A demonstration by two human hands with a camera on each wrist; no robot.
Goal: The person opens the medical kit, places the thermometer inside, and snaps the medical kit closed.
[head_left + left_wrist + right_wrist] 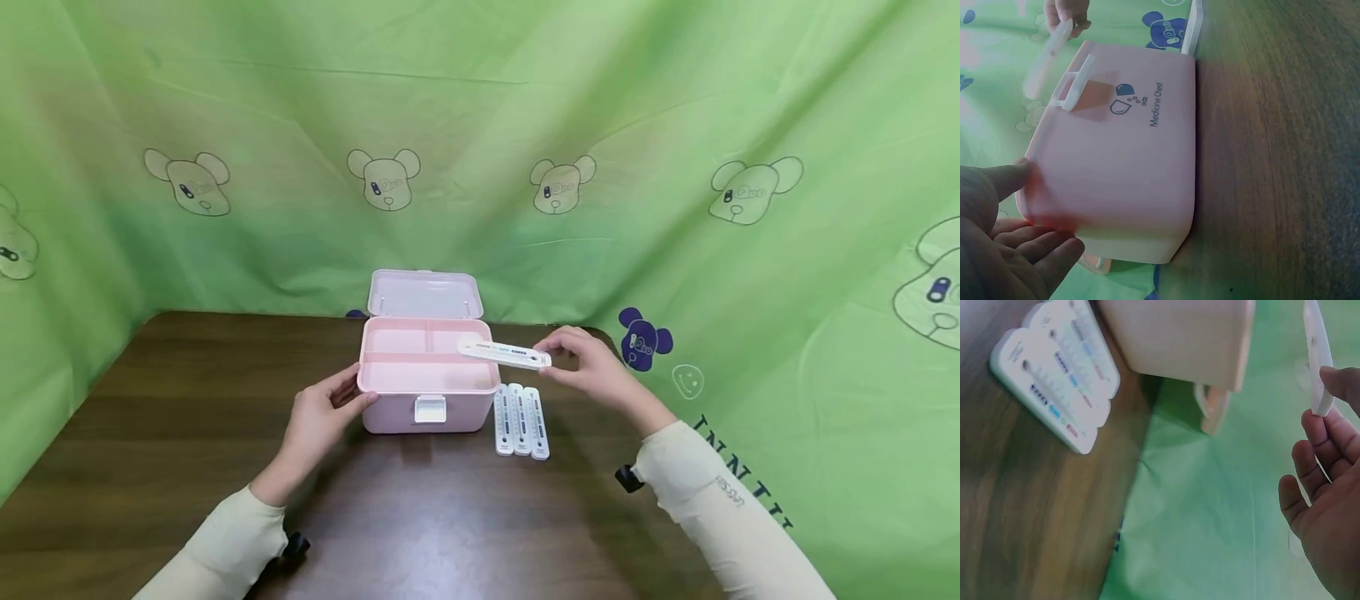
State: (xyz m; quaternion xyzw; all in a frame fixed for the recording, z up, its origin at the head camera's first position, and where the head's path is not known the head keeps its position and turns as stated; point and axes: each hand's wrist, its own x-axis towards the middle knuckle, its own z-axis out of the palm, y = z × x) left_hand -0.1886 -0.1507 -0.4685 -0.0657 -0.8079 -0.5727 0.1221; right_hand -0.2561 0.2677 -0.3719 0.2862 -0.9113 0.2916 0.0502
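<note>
A pink medicine chest stands on the table with its lid tipped back and its divided pink tray showing. My left hand holds its front left corner, thumb on the front and fingers along the side. Over the right end of the tray, my right hand pinches a flat white thermometer by one end. The thermometer's far end reaches above the right rear compartment. Three similar thermometers lie side by side on the table, close to the chest's right side.
A brown wooden table carries everything. Behind and to the right hangs a green curtain printed with bear heads. The chest's white latch sticks out at the front.
</note>
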